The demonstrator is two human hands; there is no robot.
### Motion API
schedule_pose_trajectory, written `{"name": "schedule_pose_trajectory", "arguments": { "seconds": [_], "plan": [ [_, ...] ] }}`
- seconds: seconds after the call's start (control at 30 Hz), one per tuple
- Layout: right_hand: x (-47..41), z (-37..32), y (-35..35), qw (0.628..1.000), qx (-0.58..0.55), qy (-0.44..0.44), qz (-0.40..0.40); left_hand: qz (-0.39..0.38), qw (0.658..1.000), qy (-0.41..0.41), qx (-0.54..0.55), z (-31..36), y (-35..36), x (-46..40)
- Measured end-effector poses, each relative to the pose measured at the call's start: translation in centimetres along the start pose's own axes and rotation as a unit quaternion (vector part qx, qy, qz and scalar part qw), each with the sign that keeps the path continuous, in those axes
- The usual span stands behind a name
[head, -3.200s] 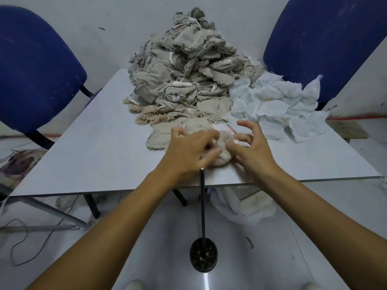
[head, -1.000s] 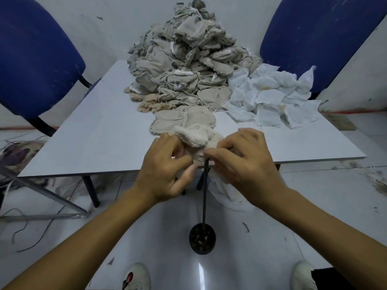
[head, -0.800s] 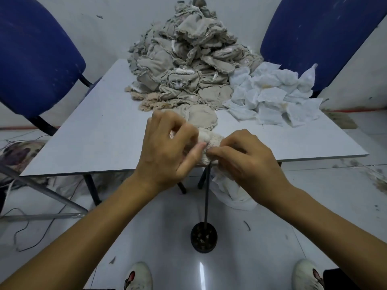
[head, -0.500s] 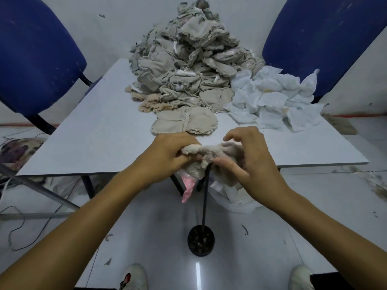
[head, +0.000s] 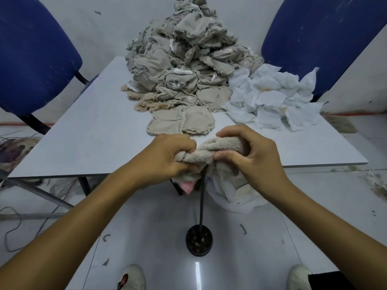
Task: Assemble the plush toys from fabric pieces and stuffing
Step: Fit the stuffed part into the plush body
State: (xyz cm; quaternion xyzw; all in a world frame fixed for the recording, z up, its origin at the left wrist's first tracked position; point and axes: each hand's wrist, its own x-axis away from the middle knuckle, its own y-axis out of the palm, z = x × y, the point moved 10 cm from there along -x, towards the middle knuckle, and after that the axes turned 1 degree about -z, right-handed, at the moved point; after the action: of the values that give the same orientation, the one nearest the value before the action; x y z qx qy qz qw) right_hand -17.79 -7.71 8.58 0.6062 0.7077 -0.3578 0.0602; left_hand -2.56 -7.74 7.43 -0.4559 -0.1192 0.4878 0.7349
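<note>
Head view: both hands, left hand [head: 165, 155] and right hand [head: 255, 155], pinch the plush skin [head: 211, 150] with curled fingers over the rod [head: 202, 197]; next, likely turning it through.

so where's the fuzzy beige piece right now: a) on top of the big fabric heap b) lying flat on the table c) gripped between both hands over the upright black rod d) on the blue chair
c: the left hand and the right hand both grip the fuzzy beige piece at the table's near edge, just above the upright black rod.
</note>
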Motion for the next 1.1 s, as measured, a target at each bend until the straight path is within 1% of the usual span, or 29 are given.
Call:
{"name": "schedule_pose_trajectory", "arguments": {
  "seconds": [0.07,0.1,0.17,0.23,0.33,0.43,0.5,0.53,0.6,0.63,0.7,0.77,0.83,0.9,0.93,0.97,1.0,1.03,1.1],
  "plan": [
    [0.2,-0.1,0.9,0.998,0.042,-0.007,-0.042,-0.049,0.997,-0.002,-0.057,-0.2,1.4,0.1],
    [0.4,0.1,1.4,0.997,0.059,-0.002,-0.059,-0.068,0.995,-0.012,-0.067,-0.4,2.0,0.2],
    [0.7,0.5,2.0,0.994,0.080,0.011,-0.070,-0.074,0.995,-0.046,-0.041,-1.1,2.5,0.3],
    [0.7,0.5,2.2,0.992,0.100,0.013,-0.073,-0.046,0.995,-0.075,0.045,-1.3,1.8,0.3],
    [0.9,-0.1,1.9,0.993,0.107,-0.008,-0.057,0.016,0.985,-0.073,0.156,-0.7,0.7,0.1],
    [1.5,-1.0,0.8,0.993,0.108,-0.045,0.001,0.071,0.973,-0.065,0.210,-0.3,-0.1,0.0],
    [1.7,-1.0,1.1,0.990,0.131,-0.057,-0.002,0.083,0.973,-0.072,0.205,-0.6,-0.1,0.0],
    [1.7,-0.5,1.7,0.990,0.136,-0.040,-0.024,0.067,0.974,-0.086,0.199,-0.9,0.3,0.1],
    [2.0,0.9,3.1,0.988,0.132,0.012,-0.073,0.002,0.975,-0.124,0.185,-1.5,2.0,0.0],
    [2.2,1.3,3.7,0.987,0.133,0.025,-0.089,-0.024,0.976,-0.136,0.168,-1.7,2.7,0.0],
    [2.3,1.7,4.1,0.985,0.132,0.036,-0.105,-0.045,0.982,-0.140,0.121,-2.0,3.1,-0.2],
    [2.2,1.9,3.4,0.988,0.111,0.049,-0.097,-0.051,0.983,-0.131,0.117,-1.8,3.0,-0.2],
    [2.1,1.1,2.3,0.992,0.101,0.032,-0.063,-0.027,0.975,-0.118,0.184,-1.2,2.4,-0.1],
    [2.0,-0.3,1.3,0.993,0.119,-0.013,-0.020,0.041,0.963,-0.100,0.248,-0.8,0.9,-0.3],
    [2.0,-0.8,1.2,0.991,0.129,-0.033,-0.011,0.065,0.961,-0.088,0.254,-0.8,0.3,-0.4],
    [2.1,-1.0,1.4,0.988,0.144,-0.044,-0.021,0.066,0.964,-0.080,0.244,-0.7,0.2,-0.4],
    [2.1,-0.7,2.1,0.986,0.154,-0.039,-0.051,0.047,0.971,-0.078,0.221,-0.7,0.6,-0.5],
    [2.0,0.0,2.8,0.982,0.165,-0.013,-0.087,0.013,0.977,-0.086,0.193,-0.8,1.4,-0.5],
    [2.2,1.6,4.5,0.973,0.169,0.040,-0.154,-0.048,0.979,-0.120,0.161,-1.5,3.2,-0.3]
  ]
}}
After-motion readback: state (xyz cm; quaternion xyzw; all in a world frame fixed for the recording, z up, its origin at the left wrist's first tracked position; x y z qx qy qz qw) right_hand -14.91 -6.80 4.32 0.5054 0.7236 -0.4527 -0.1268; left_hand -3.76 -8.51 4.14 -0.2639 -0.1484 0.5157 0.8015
